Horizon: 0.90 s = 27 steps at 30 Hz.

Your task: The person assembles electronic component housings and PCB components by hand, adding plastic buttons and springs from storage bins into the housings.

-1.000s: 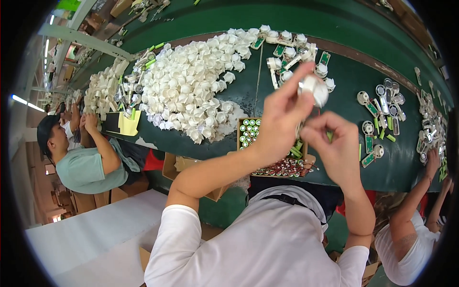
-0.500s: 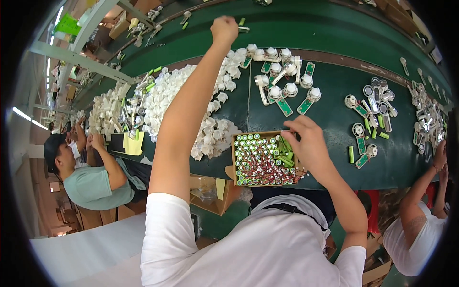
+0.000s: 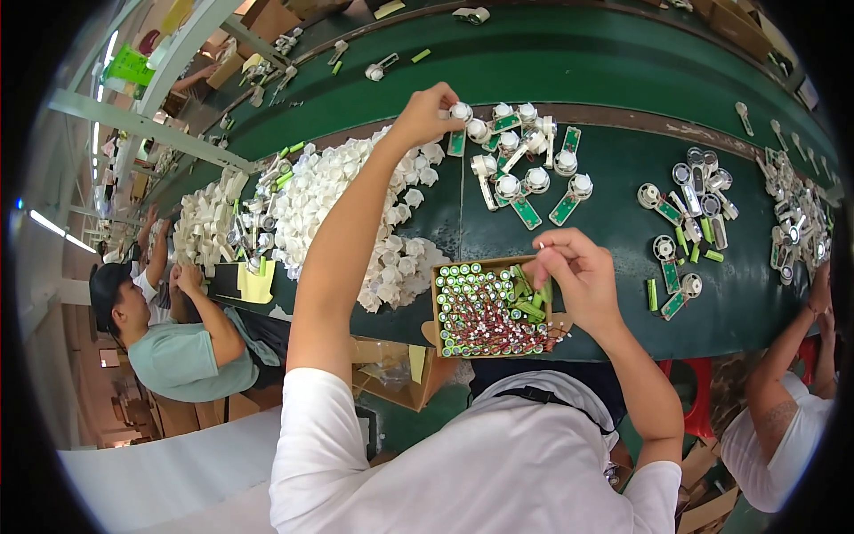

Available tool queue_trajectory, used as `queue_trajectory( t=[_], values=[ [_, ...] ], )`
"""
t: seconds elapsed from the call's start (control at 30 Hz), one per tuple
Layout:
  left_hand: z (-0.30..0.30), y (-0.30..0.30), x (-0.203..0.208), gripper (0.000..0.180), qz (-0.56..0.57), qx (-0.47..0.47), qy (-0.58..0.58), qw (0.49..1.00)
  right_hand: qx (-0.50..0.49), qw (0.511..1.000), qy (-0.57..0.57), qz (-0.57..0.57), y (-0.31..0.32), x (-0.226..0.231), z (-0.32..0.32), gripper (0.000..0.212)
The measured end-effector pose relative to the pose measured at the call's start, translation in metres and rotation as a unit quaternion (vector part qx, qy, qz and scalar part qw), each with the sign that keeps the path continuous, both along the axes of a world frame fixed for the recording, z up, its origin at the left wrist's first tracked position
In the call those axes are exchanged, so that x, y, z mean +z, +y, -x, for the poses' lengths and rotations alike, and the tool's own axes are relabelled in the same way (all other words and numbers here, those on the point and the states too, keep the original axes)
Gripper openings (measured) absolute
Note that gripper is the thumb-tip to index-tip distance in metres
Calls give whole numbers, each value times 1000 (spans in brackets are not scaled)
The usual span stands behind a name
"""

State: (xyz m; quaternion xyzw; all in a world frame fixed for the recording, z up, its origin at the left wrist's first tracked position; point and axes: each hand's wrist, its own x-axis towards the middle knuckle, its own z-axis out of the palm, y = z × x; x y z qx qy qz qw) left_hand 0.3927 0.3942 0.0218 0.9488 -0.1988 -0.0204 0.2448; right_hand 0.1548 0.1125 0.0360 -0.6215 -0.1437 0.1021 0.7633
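the dark green bench [image 3: 605,233] spreads widest; past its worn ledge lies a green belt [image 3: 569,67] with a few scattered parts; on the bench, partly behind the left forearm, a heap of white caps [image 3: 298,200] lies tumbled, presumably because loose, light pieces need no order; right of it a cluster of white-capped parts [image 3: 536,181] lies at mixed angles, mostly side by side, perhaps so that their green boards stay free of one another;

nearer the person sits an open cardboard box [image 3: 435,307], likely put there to be within easy reach; its upright batteries [image 3: 452,283] stand packed on end, probably to keep the red wires [image 3: 485,311] on top, while loose green batteries [image 3: 531,310] lie tumbled at its right side;

the right hand [image 3: 578,276] hangs over that side, fingers curled, thumb and forefinger near each other by a small white tip [image 3: 541,246]; whether they grip it i cannot tell; the left hand [image 3: 429,116] reaches to the cluster's far left, thumb and fingers pinching the cap of one unit [image 3: 461,111], maybe because the rounded cap offers a surer hold than the flat board
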Motion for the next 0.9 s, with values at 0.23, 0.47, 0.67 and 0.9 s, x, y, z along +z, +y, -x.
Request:
queue_trajectory(
  t=[0.23, 0.47, 0.67, 0.9],
  values=[
    [63, -20, 46, 43, 445, -40, -28, 894, -10, 989, -8, 149, -1, 24, -7, 20],
    [128, -70, 56, 54, 724, -28, 172, 667, -44, 968, -148, 199, 1, 62, -6, 13],
    [170, -109, 66, 56, 756, 7, 207, 622, -111, 958, -152, 217, 14, 68, 4, 9],
    [200, -129, 76, 42, 726, -6, 172, 666, -119, 939, -214, 241, 20, 75, 9, 8]
  ],
)
